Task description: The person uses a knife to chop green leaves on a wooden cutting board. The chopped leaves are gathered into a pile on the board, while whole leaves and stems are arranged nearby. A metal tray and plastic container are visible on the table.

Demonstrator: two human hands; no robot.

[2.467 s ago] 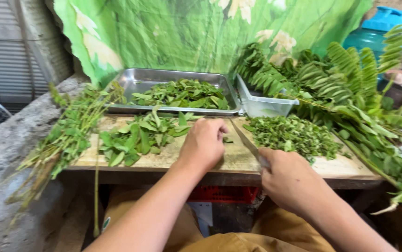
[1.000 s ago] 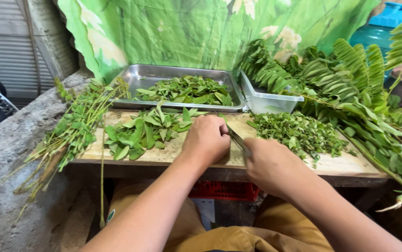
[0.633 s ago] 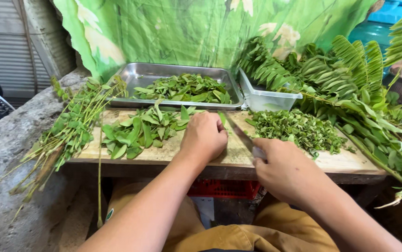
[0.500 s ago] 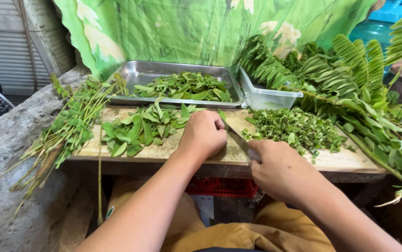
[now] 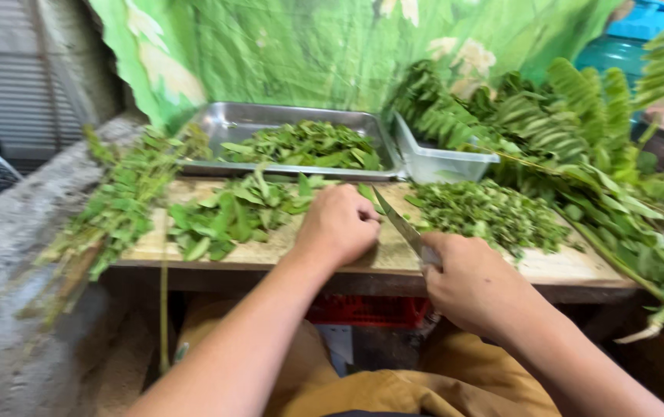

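My right hand (image 5: pixel 474 278) grips the handle of a knife (image 5: pixel 399 224), its blade angled up and to the left over the wooden cutting board (image 5: pixel 563 266). My left hand (image 5: pixel 339 228) is curled into a fist on the board just left of the blade, pressing down on green leaves that it mostly hides. A loose pile of whole green leaves (image 5: pixel 228 212) lies left of that hand. Right of the knife sits a heap of chopped greens (image 5: pixel 490 216).
Behind the board, a steel tray (image 5: pixel 239 123) holds more leaves, and a clear plastic tub (image 5: pixel 440 162) stands next to it. Leafy stems (image 5: pixel 119 205) lie at the left on a concrete ledge. Fern-like branches (image 5: pixel 602 147) spread across the right. A green printed sheet hangs behind.
The knife has been moving up and down beside my left fist in small cuts. Both hands stay at the same spot on the board. The view has shifted slightly.
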